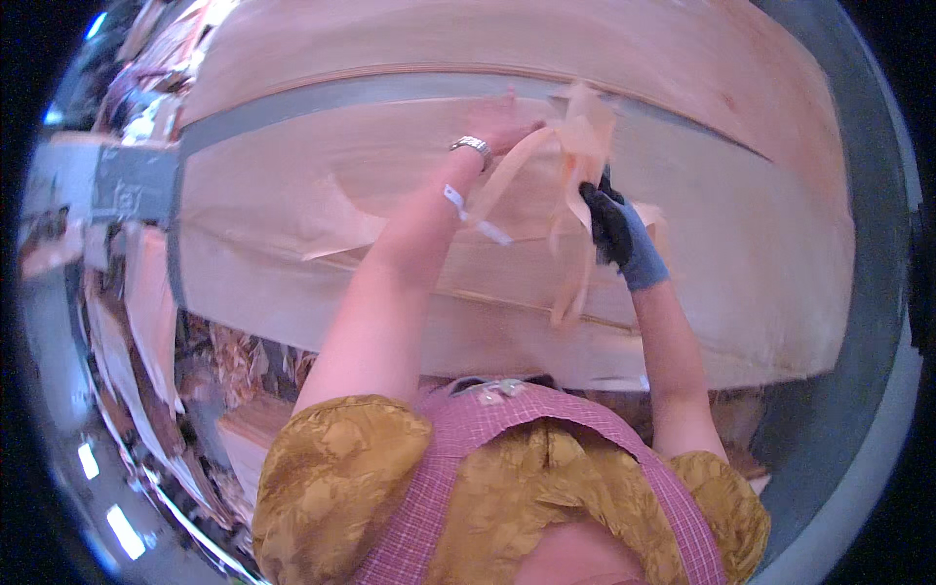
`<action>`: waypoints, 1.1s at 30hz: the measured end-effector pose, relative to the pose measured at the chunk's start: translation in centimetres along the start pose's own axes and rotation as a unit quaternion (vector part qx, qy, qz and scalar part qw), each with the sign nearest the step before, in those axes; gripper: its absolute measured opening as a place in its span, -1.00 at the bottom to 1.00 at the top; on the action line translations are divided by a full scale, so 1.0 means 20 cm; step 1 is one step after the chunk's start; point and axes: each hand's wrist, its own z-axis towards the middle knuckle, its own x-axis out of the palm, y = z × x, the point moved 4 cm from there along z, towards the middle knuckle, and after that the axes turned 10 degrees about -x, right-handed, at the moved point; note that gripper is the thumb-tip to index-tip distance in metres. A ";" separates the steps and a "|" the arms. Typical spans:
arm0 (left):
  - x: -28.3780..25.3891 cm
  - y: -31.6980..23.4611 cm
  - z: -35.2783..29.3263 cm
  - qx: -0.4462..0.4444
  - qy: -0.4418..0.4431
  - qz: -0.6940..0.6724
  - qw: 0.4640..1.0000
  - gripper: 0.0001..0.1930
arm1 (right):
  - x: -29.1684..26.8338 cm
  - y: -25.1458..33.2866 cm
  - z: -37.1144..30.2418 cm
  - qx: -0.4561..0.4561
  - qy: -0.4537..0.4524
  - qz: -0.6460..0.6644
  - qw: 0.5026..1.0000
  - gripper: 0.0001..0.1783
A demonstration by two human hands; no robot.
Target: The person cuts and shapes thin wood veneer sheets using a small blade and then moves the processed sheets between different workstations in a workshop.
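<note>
My right hand [616, 234], in a black and blue glove, is closed around a bunch of thin, pale wood veneer strips [585, 146]. Some strips stick up above the fist, and others curl and dangle below it. A small dark shape shows by the gloved fingers; I cannot make out what it is. My bare left hand [499, 125], with a metal watch [474, 148] and a white band at the wrist, reaches over the far part of a large veneer sheet [741, 253]. Its fingers look apart, though blurred, with the thumb close to one curling strip.
Beyond a grey gap [292, 105] lies another large veneer sheet [409, 39]. A loose torn piece [341, 219] rests on the near sheet, left of my forearm. Scrap veneer [239, 366] is heaped at the lower left. A grey metal part [132, 183] stands at the left.
</note>
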 end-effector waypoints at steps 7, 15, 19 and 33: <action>-0.50 0.78 -0.39 0.115 0.179 -0.373 0.903 -0.19 | -0.09 -0.54 0.53 -0.159 -0.152 -0.146 0.965 -0.74; -0.11 1.29 -1.12 -0.054 -0.167 0.210 0.962 0.02 | 0.00 -0.41 0.44 -0.158 -0.141 -0.104 0.972 -0.82; -0.14 1.45 -1.01 -0.003 -0.225 0.192 0.955 -0.62 | -0.04 -0.43 0.46 -0.146 -0.150 -0.123 0.970 -0.81; -0.62 0.26 -0.78 0.102 -0.419 -0.281 0.857 -0.90 | -0.06 -0.16 0.14 -0.062 -0.075 0.005 0.995 -0.74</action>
